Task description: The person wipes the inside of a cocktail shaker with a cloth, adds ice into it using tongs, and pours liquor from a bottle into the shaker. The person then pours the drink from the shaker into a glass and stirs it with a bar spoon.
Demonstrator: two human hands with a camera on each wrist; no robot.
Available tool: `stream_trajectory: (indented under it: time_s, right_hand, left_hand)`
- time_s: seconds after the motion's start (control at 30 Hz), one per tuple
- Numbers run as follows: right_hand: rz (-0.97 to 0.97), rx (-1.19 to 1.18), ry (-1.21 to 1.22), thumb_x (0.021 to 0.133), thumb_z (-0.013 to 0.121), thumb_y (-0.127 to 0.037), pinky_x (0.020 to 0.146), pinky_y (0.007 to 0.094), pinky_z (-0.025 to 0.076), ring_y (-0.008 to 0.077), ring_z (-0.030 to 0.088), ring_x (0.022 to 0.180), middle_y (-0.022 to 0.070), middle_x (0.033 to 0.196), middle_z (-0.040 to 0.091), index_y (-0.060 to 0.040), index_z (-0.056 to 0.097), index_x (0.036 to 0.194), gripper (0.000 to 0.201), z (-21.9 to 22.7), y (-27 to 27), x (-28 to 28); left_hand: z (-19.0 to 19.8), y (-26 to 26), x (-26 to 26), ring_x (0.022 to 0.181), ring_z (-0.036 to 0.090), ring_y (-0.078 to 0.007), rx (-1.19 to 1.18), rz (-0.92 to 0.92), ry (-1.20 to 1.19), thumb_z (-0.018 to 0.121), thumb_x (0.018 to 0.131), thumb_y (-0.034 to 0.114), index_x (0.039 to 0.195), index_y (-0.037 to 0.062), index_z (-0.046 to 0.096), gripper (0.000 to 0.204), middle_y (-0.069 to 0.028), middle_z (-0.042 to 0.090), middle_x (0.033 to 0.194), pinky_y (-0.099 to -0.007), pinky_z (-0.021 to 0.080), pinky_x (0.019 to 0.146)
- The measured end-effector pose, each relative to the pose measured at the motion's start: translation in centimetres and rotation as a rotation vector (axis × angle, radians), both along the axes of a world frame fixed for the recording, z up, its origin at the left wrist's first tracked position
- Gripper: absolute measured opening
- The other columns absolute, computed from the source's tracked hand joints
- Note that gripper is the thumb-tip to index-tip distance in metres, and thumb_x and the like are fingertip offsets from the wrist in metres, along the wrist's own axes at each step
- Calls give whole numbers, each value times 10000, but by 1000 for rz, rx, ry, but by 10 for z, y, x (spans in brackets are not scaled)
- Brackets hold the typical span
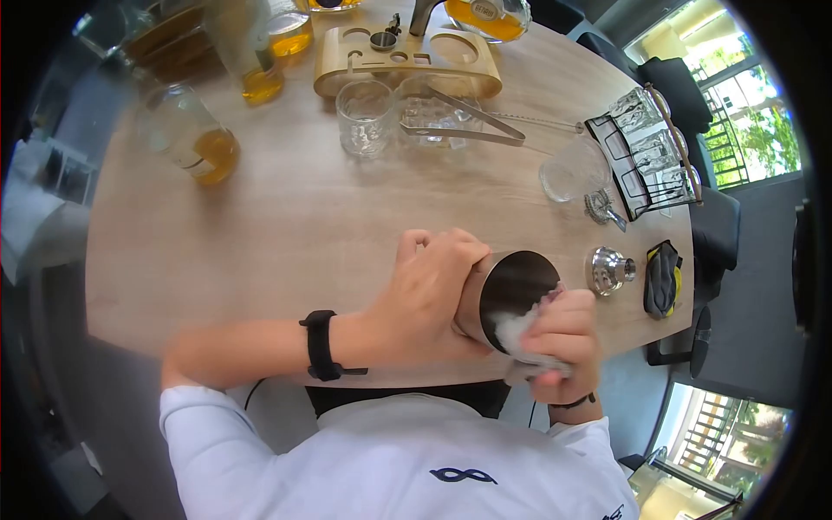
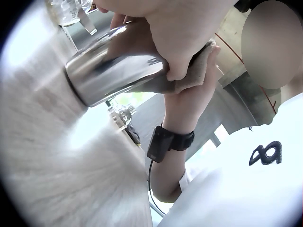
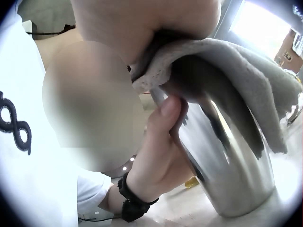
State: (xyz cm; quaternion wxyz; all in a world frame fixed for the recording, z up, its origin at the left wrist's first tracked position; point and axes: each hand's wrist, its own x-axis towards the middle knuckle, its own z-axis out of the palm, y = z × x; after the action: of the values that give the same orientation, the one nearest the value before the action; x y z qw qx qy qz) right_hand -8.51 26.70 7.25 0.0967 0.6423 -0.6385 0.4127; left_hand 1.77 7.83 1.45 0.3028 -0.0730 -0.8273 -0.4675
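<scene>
One tilted metal shaker tin [image 1: 513, 284] is gripped round its wall by the left hand [image 1: 426, 299], while the right hand [image 1: 566, 338] clutches a pale cloth [image 1: 516, 331] at its rim

A tilted, shiny metal cup [image 3: 236, 182] with a dark open mouth. The person's right hand [image 3: 147, 23], close to the camera with its fingers mostly hidden, presses a grey cloth [image 3: 255, 90] over the rim; folds hang down the cup's right side. The left hand [image 3: 158, 153], a black band [image 3: 127, 198] on its wrist, grips the cup from the left, thumb near the rim. Far left, a white shirt [image 3: 35, 189] bears a dark looped emblem [image 3: 16, 125]. A pale tabletop [image 3: 184, 210] lies below.
</scene>
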Motion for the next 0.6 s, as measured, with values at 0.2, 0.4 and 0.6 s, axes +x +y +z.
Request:
stream_trajectory:
  time_s: [0.2,0.4,0.6]
  right_hand:
    - [-355,-685,-631,1106,425,-378,721,330,447,156,443,741,45,810,406,-93,480,901,355,9,60,-44]
    - [-557,-452,-767,1123,388,-370,841,366,538,206,641,895,104,1012,619,-13,564,1142,399,48,179,-108]
    - [-861,104,-545,1092,493,-277,1051,379,446,254,613,1151,125,1196,659,2,564,1317,366,-34,206,-197]
  left_hand:
    - [-6,-6,0,1198,539,-284,84,-54,-67,955,579,323,1316,92,473,910,-69,579,1196,-450,289,1024]
    - [-4,-6,-1,1189,538,-282,-99,-30,-111,965,604,335,1373,94,471,946,-55,537,1283,-450,321,1004]
    - [-18,-9,-1,1176,539,-288,-60,-59,-98,958,624,319,1354,104,471,903,-55,550,1256,-438,330,976]
